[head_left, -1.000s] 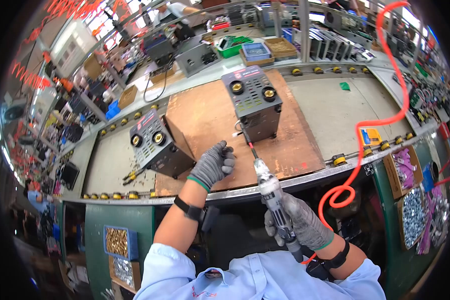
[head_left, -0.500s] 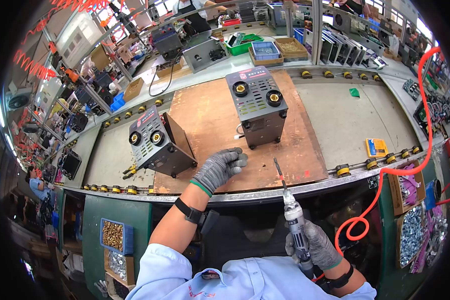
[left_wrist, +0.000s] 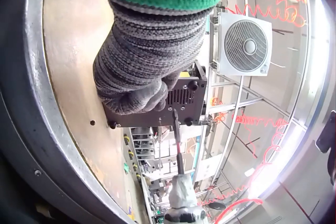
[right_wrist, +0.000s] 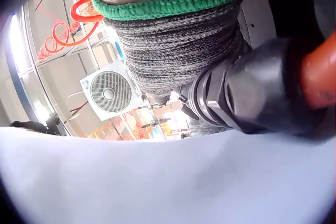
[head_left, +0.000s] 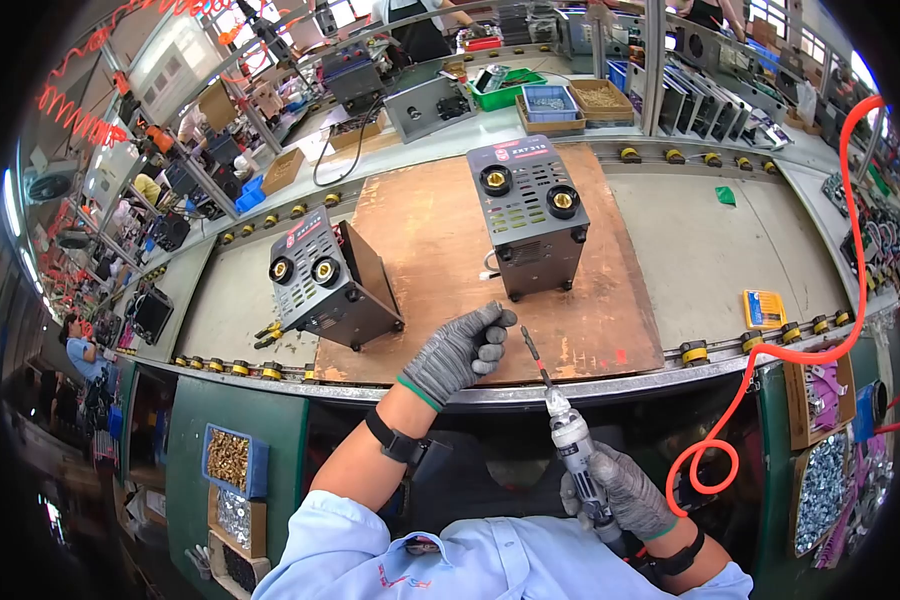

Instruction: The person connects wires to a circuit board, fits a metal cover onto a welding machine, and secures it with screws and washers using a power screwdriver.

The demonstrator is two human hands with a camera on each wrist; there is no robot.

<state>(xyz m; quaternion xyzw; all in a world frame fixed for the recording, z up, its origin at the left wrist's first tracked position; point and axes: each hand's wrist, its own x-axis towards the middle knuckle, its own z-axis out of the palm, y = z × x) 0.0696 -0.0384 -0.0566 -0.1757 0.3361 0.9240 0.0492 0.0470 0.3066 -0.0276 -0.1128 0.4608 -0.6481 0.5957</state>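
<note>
In the head view my right hand (head_left: pixel 625 490), in a grey knit glove, grips an air screwdriver (head_left: pixel 573 445) whose long bit (head_left: pixel 535 350) points away from me. Close to the bit's tip is my left hand (head_left: pixel 455 355), gloved alike, its fingers curled in; I cannot tell whether something sits inside them. Just beyond both stands a dark metal welding machine (head_left: pixel 537 230) marked ZX7 315, with two round brass-centred sockets on its panel. The left wrist view shows the bit (left_wrist: pixel 177 134) overlapping the machine's vented side (left_wrist: pixel 181 95). A second such machine (head_left: pixel 335 285) stands left of my left hand.
Both machines stand on a brown board (head_left: pixel 425 250) over the roller line. An orange air hose (head_left: pixel 810 353) loops at the right. Blue bin (head_left: pixel 235 460) of brass parts lies lower left, a box of metal parts (head_left: pixel 822 497) lower right. Yellow-handled cutters (head_left: pixel 269 334) lie beside the left machine.
The bit has come back from the near machine's lower edge towards me, then swung left towards my left hand. My left fingers stay curled, now nearer the bit's tip.
</note>
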